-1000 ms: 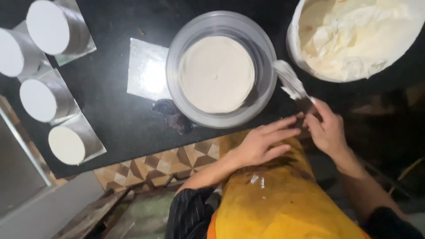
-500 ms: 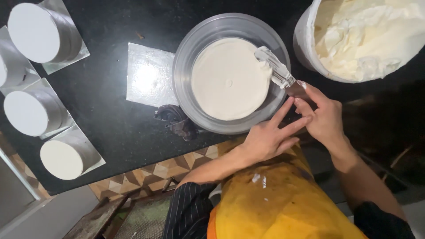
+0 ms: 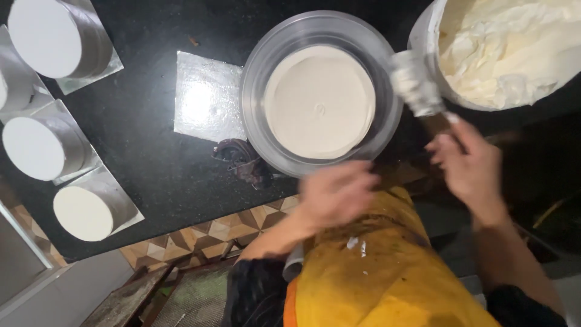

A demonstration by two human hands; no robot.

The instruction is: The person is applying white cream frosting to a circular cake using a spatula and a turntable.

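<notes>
A round white cake layer (image 3: pixel 319 102) sits on a clear turntable (image 3: pixel 260 79) on the black counter. My right hand (image 3: pixel 469 166) grips the dark handle of a cream-smeared spatula (image 3: pixel 415 83), whose blade lies between the turntable's right rim and a big white tub of cream (image 3: pixel 514 51). My left hand (image 3: pixel 336 194) is blurred at the counter's near edge, just below the turntable, fingers loosely curled with nothing in it. I wear a yellow apron (image 3: pixel 387 272).
A bare silver square board (image 3: pixel 209 97) lies left of the turntable, a crumpled dark cloth (image 3: pixel 245 160) below it. Three white frosted cakes on silver boards (image 3: pixel 57 39) (image 3: pixel 42 148) (image 3: pixel 91 209) stand along the left. Patterned floor tiles (image 3: pixel 200 233) show below the counter.
The spatula blade has swung right, off the cake layer, toward the cream tub. My left hand has left the spatula handle and dropped back to the counter's near edge.
</notes>
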